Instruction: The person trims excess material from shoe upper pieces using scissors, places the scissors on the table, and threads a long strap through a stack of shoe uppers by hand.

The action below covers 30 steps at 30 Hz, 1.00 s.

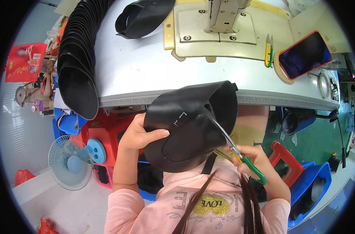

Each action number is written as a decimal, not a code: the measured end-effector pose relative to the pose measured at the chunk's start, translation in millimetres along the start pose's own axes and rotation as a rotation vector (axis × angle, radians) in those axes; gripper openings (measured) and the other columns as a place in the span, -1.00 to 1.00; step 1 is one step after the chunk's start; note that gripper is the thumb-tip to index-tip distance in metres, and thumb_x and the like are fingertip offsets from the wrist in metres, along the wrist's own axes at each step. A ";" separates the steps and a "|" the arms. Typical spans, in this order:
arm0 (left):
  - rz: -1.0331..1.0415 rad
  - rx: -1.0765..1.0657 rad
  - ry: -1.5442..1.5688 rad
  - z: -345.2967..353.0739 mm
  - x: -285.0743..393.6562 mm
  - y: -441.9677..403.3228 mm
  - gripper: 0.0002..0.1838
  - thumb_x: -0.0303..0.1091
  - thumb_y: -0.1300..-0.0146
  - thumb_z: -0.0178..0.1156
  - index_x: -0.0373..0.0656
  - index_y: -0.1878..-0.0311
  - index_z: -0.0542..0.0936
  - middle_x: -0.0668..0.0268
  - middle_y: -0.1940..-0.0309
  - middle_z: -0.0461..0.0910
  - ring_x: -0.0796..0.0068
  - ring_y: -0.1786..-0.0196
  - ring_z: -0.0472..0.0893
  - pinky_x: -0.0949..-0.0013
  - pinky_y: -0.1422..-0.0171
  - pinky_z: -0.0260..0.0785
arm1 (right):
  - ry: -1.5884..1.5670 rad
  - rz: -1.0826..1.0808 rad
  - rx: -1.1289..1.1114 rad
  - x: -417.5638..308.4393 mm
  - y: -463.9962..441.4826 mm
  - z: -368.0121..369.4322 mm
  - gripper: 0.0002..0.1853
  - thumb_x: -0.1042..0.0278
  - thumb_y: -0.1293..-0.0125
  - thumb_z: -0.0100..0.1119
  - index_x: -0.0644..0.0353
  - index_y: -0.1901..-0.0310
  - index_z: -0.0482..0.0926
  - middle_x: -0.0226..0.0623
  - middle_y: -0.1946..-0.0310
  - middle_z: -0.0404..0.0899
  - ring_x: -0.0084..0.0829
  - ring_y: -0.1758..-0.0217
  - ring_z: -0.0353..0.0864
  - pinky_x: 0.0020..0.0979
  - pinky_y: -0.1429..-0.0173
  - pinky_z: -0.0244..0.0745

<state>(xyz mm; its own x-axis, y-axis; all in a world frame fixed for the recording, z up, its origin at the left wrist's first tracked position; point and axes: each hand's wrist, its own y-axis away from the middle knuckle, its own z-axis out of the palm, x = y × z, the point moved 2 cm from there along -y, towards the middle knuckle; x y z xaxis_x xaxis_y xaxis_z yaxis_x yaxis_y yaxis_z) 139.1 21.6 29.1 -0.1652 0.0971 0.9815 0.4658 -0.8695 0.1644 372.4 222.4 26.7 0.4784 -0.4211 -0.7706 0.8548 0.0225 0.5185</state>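
The left hand is clamped on the left side of a black shoe upper, thumb flat on its outer face, fingers mostly out of my sight; the upper is held at the near edge of the workbench, above the lap; the right hand is wrapped round the scissors, whose steel blades lie against the upper by its opening; whether those blades are parted I cannot tell; to snip well there, I'd judge, keep the material taut, cut with the tips only and angle them off the seam, lest the face get nicked; as for writing, the pink T-shirt reads "LOVE" on glittery gold, its other lettering too broken up to read; the ruler strip carries marks too fine for me.
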 end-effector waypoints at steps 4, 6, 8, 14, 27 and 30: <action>-0.029 0.021 0.001 -0.3 0.8 0.6 -0.71 -0.58 0.00 0.26 -0.33 0.14 0.56 0.29 0.22 0.59 0.56 0.16 0.52 0.44 0.02 0.35 | 0.059 -0.017 0.033 -2.1 1.4 -1.4 -0.44 0.39 0.01 0.38 0.27 -0.08 0.45 -0.57 0.44 0.36 -0.75 0.41 0.27 -0.68 0.33 0.22; -0.041 0.028 0.002 -1.1 -0.1 1.3 -0.72 -0.58 0.00 0.27 -0.33 0.14 0.57 0.29 0.22 0.59 0.56 0.16 0.52 0.45 0.03 0.35 | 0.104 -0.031 0.080 -2.8 1.1 -0.8 -0.45 0.31 0.03 0.40 0.27 -0.03 0.49 -0.58 0.51 0.33 -0.74 0.48 0.24 -0.67 0.40 0.18; -0.060 0.019 -0.014 -2.6 -0.9 1.1 -0.68 -0.55 0.02 0.29 -0.32 0.13 0.56 0.28 0.21 0.59 0.55 0.14 0.51 0.43 0.00 0.34 | 0.167 -0.066 0.142 -2.2 0.4 -0.5 -0.43 0.13 0.08 0.43 0.28 0.05 0.54 -0.58 0.64 0.27 -0.74 0.58 0.19 -0.66 0.50 0.11; -0.218 -0.294 0.418 -17.0 -2.2 -7.2 -0.35 -0.27 0.16 0.42 -0.43 -0.01 0.45 0.19 0.06 0.52 0.43 -0.01 0.48 0.33 -0.14 0.27 | 0.508 -0.174 0.075 -9.2 1.5 -4.6 -0.48 0.34 0.09 0.42 0.26 0.03 0.51 -0.29 0.52 0.42 -0.54 0.50 0.33 -0.54 0.36 0.30; -0.429 -0.118 0.157 4.4 28.4 -38.6 -0.48 -0.50 0.00 0.24 -0.33 -0.10 0.40 0.27 0.11 0.52 0.51 0.07 0.48 0.43 -0.09 0.29 | 0.508 -0.171 0.143 -10.7 4.1 -6.4 -0.46 0.26 0.13 0.43 0.27 0.06 0.53 -0.35 0.58 0.38 -0.54 0.52 0.32 -0.53 0.40 0.26; -0.420 -0.070 0.224 9.1 32.8 -37.9 -0.48 -0.50 0.00 0.24 -0.33 -0.10 0.40 0.28 0.11 0.52 0.52 0.08 0.48 0.43 -0.09 0.29 | 0.453 -0.152 0.173 -8.2 2.3 -7.2 -0.44 0.18 0.16 0.43 0.27 0.08 0.56 -0.44 0.62 0.34 -0.64 0.56 0.27 -0.56 0.48 0.16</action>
<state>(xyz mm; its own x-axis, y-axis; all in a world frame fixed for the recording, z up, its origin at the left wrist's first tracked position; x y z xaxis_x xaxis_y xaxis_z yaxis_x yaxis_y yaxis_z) 123.9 62.2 56.0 -0.5130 0.3468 0.7852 0.2606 -0.8087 0.5274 372.0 232.4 31.5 0.4230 0.0288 -0.9057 0.8942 -0.1748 0.4121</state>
